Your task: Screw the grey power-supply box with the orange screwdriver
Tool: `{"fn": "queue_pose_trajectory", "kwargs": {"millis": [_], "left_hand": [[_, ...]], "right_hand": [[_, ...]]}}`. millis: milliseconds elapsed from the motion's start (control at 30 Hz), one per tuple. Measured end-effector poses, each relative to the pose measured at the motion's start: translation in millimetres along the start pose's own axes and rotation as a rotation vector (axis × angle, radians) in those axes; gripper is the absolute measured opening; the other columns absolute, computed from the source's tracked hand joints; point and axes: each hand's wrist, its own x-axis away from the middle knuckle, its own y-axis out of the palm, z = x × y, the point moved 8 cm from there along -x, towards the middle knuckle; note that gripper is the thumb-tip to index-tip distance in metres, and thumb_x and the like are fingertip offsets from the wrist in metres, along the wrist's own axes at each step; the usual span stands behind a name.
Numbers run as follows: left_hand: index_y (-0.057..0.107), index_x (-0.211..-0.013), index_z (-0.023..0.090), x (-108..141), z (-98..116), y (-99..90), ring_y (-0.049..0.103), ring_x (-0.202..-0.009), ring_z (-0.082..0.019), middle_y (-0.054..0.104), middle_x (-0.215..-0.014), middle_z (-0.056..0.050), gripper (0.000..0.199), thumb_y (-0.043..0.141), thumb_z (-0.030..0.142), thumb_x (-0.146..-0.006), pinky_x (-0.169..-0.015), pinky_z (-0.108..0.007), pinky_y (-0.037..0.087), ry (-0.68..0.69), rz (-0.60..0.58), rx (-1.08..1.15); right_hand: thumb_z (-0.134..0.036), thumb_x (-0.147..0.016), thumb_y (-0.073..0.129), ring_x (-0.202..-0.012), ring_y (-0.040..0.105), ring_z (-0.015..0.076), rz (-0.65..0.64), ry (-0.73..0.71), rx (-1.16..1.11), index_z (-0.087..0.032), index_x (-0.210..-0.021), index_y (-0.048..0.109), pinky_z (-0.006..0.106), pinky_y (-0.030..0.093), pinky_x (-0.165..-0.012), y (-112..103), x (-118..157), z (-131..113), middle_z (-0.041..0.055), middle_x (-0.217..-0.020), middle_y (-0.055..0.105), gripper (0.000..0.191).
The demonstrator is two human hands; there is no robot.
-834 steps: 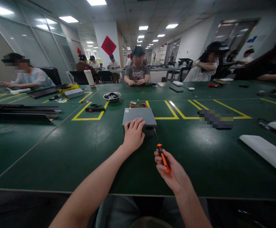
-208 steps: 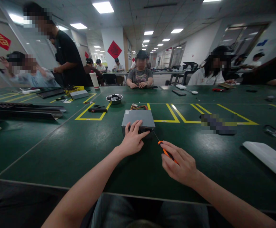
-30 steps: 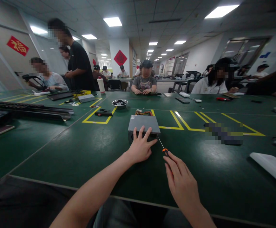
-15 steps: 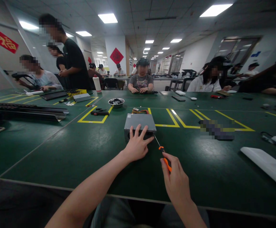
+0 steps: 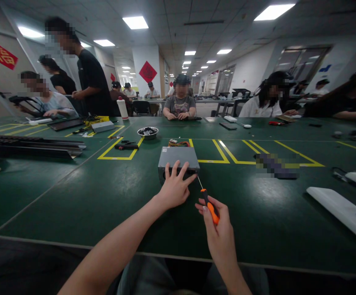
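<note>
A grey metal computer power supply sits on the green table in front of me, with a bunch of coloured cables behind it. Spread over its top front edge are the fingers of my left hand, resting on the box without wrapping round it. My right hand holds a screwdriver by its orange and black handle, thumb on one side and fingers on the other. The thin shaft slants up to the box's right front corner, beside my left thumb. Whether the tip sits in a screw is too small to tell.
A metal bowl with dark small parts stands beyond the box. Black tools lie in a yellow-taped square to its left. Long dark metal rails are at far left, a white device at right. Several people sit around the table.
The fingers of my right hand have loosened and shifted round the screwdriver handle, which has turned slightly. My left hand stays on the power supply. The whole view has shifted a little.
</note>
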Motion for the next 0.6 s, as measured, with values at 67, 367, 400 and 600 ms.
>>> {"fn": "queue_pose_trajectory", "kwargs": {"millis": [67, 367, 400, 600], "left_hand": [[0.043, -0.126, 0.032, 0.1, -0.5, -0.2, 0.016, -0.129, -0.037, 0.022, -0.143, -0.006, 0.052, 0.052, 0.027, -0.075, -0.100, -0.063, 0.010, -0.006, 0.000, -0.001], [0.044, -0.124, 0.033, 1.4, -1.8, -2.5, 0.015, -0.130, -0.037, 0.023, -0.143, -0.005, 0.052, 0.053, 0.024, -0.074, -0.101, -0.063, 0.008, -0.015, 0.011, 0.032], [0.044, -0.124, 0.033, 1.7, -1.9, -2.9, 0.015, -0.130, -0.037, 0.023, -0.143, -0.004, 0.051, 0.053, 0.024, -0.074, -0.101, -0.063, 0.008, -0.014, 0.007, 0.037], [0.046, -0.123, 0.032, 1.9, -2.3, -2.6, 0.015, -0.130, -0.036, 0.022, -0.143, -0.005, 0.048, 0.052, 0.025, -0.076, -0.102, -0.063, 0.007, -0.005, 0.004, 0.051]], "right_hand": [[-0.041, -0.084, 0.045, -0.091, 0.064, 0.0205, -0.047, 0.031, -0.083, -0.020, -0.109, 0.038, 0.039, 0.052, -0.079, 6.0, -0.6, 4.3, 0.0118, -0.106, 0.061, 0.033], [-0.044, -0.083, 0.045, -0.077, 0.066, 0.0203, -0.055, 0.013, -0.055, -0.020, -0.107, 0.037, 0.038, 0.054, -0.070, 8.7, 0.4, 4.5, 0.0101, -0.093, 0.065, 0.035], [-0.044, -0.083, 0.045, -0.077, 0.066, 0.0205, -0.054, 0.017, -0.049, -0.020, -0.107, 0.038, 0.038, 0.054, -0.069, 8.1, 0.5, 4.4, 0.0102, -0.093, 0.065, 0.035], [-0.044, -0.084, 0.043, -0.073, 0.065, 0.0186, -0.050, 0.055, -0.084, -0.020, -0.108, 0.037, 0.037, 0.053, -0.068, 4.5, 1.8, 4.2, 0.0110, -0.099, 0.064, 0.035]]}}
